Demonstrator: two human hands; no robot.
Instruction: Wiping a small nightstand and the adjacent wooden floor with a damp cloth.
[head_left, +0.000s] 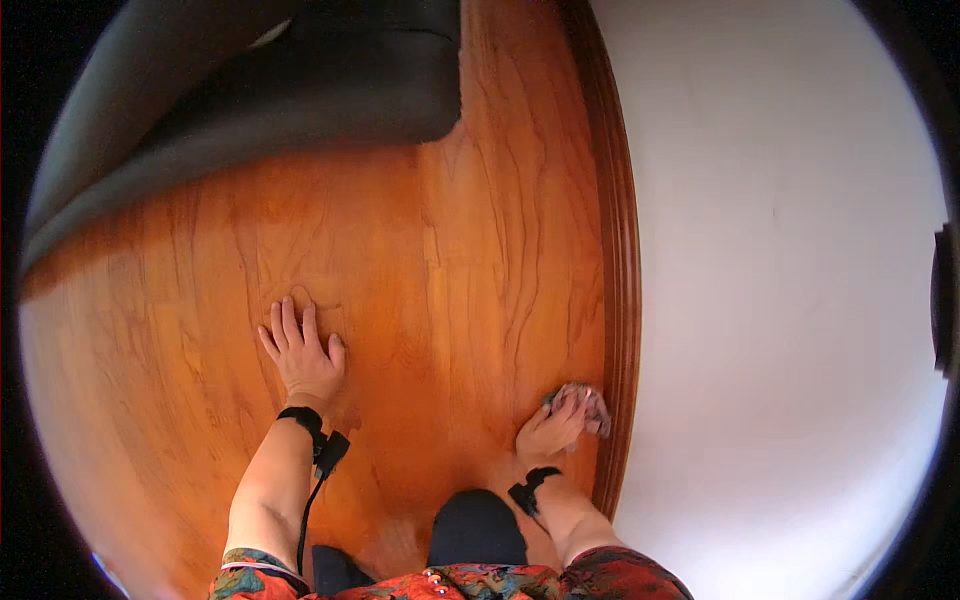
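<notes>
My left hand (305, 356) lies palm down on the glossy wooden floor (390, 300), its fingers spread and holding nothing. On the right, my right hand (553, 431) presses a crumpled, patterned cloth (589, 409) against the floor, right beside the dark wood baseboard (621, 300). The fingers rest over the cloth and hide part of it. A black strap is on each wrist, and a small black device with a cable sits at the left one.
Dark upholstered furniture (360, 90), seemingly a sofa, stands at the upper left. A white wall (772, 285) rises along the right side, above the baseboard. My dark-clothed knee (478, 529) is at the bottom, between my arms.
</notes>
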